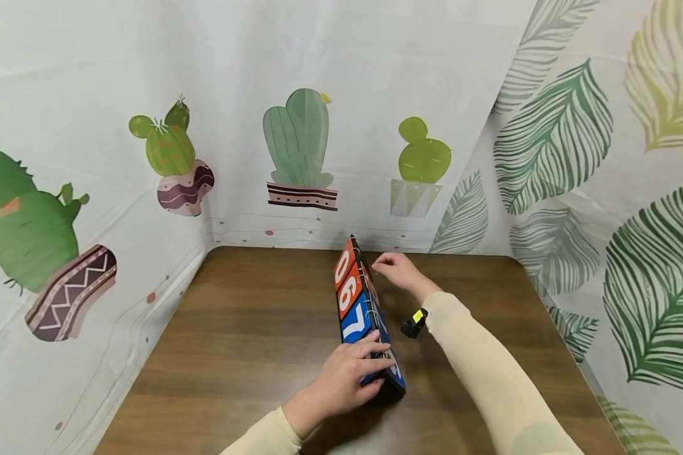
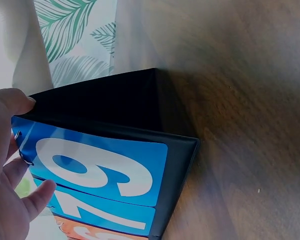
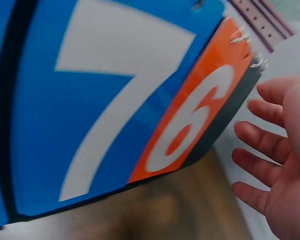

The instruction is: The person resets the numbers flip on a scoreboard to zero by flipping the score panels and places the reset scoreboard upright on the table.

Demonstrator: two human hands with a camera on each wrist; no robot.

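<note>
A tabletop flip scoreboard [image 1: 350,296] with orange and blue number cards on ring binders stands tent-like on the wooden table, its ridge running away from me. My left hand [image 1: 344,378] holds its near end, fingers laid across the ridge and thumb at the end edge. From the left wrist view, the black cover [image 2: 105,102] forms an open triangle beside a blue card [image 2: 95,165]. Beyond the far right side, my right hand [image 1: 401,272] hovers with loosely bent fingers. In the right wrist view those fingers [image 3: 262,140] are apart from the board, near an orange 6 card [image 3: 192,122].
The brown table [image 1: 250,316] extends on both sides of the scoreboard. A white cloth [image 1: 233,63] printed with cacti hangs behind it, and leaf-patterned cloth [image 1: 558,139] covers the right side. A black device with a yellow mark [image 1: 414,322] is on my right wrist.
</note>
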